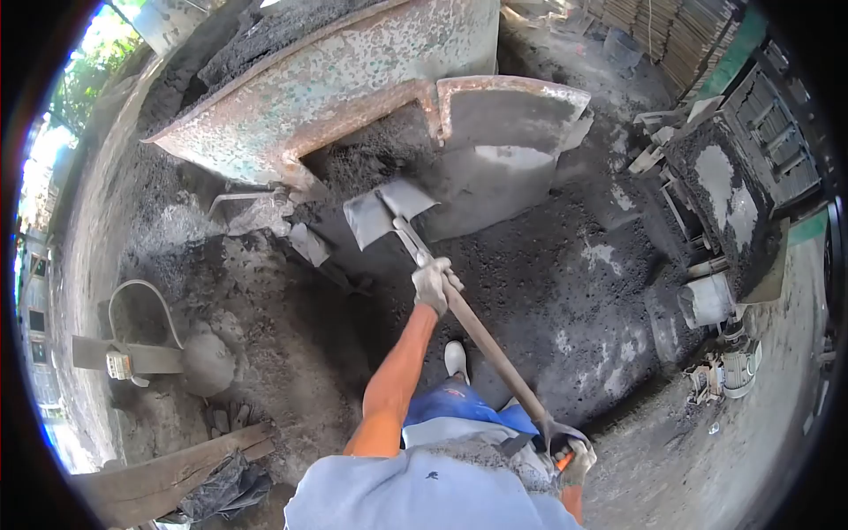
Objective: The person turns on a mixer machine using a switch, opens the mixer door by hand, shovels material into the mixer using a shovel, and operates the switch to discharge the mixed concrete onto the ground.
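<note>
A large rusted metal hopper (353, 79) fills the far side of the scene, its pale green paint flaking; dark grey mix (371, 159) spills from an opening at its base, beside a curved chute plate (503, 119) just to the right; the ground (548, 283) is coated with the same dark, damp grit, lighter grey patches showing in places; to the right stands a block machine (733, 194) caked with mix, and a white bucket (707, 300) sits near its foot; far right, stacked boards (680, 31) rise against a green wall; on the left, a rounded grey basin (141, 309) lies near a wooden plank (168, 477) and a crumpled black bag (221, 486); a person in a light blue shirt stands at the near edge, one white boot (455, 358) visible below; a shovel (393, 212) runs from the near right up to the middle, its blade resting at the edge of the spilled mix below the hopper opening; the left hand (433, 283), in a grey glove, is wrapped fully around the shaft a little below the blade; the right hand (574, 455), also gloved, is closed around the grip at the shovel's near end, close to the person's waist.
</note>
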